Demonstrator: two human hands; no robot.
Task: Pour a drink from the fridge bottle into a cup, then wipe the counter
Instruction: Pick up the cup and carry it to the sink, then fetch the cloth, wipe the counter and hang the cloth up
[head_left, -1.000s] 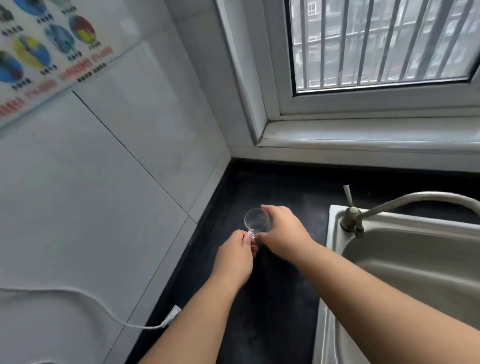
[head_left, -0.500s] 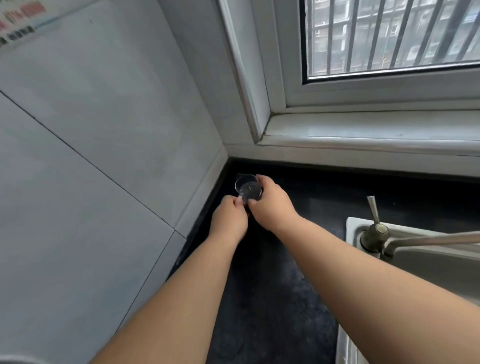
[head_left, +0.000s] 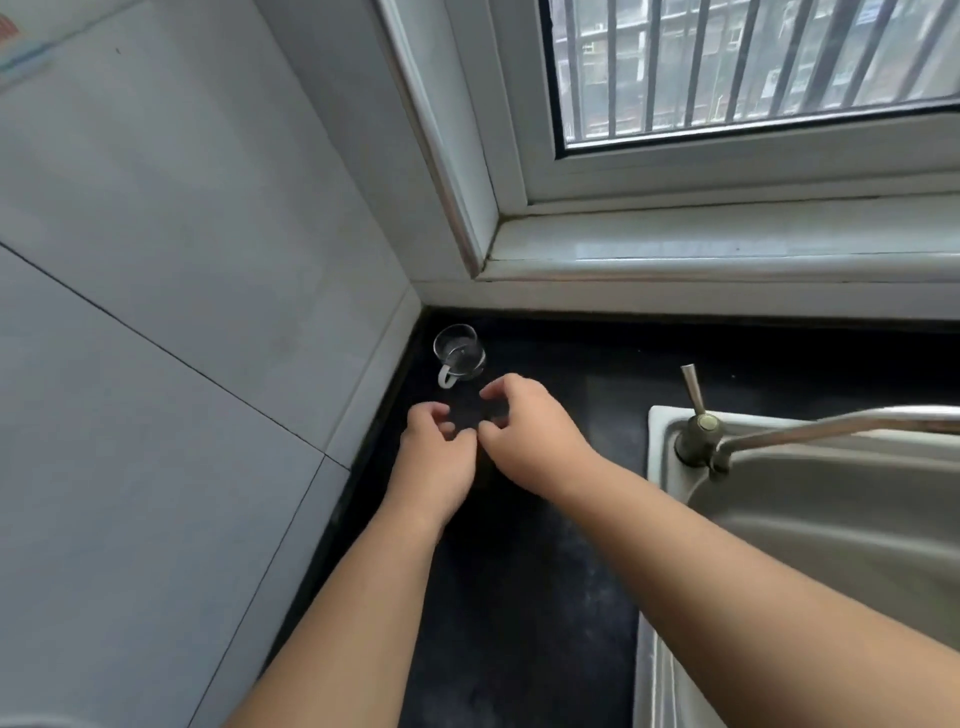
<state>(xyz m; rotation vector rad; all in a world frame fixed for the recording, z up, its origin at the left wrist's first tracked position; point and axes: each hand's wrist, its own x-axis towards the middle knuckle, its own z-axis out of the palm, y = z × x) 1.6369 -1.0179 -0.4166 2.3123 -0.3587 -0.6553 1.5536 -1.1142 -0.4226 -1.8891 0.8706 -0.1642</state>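
Observation:
A small clear glass cup (head_left: 459, 354) with a handle stands upright on the black counter (head_left: 519, 597), tucked into the far corner by the tiled wall. Its handle points toward me. My left hand (head_left: 434, 460) hovers just in front of the cup, fingers loosely curled and holding nothing. Beside it, my right hand (head_left: 530, 431) is also free of the cup, thumb and fingers loosely bent around empty space. No bottle is in view.
A steel sink (head_left: 831, 545) fills the right side, with a faucet (head_left: 701, 436) whose spout runs off to the right. The tiled wall (head_left: 182, 338) bounds the counter on the left. A white window sill (head_left: 727, 260) runs along the back.
Both hands carried the cup to the far corner, set it down and let go. They have drawn back a little toward me.

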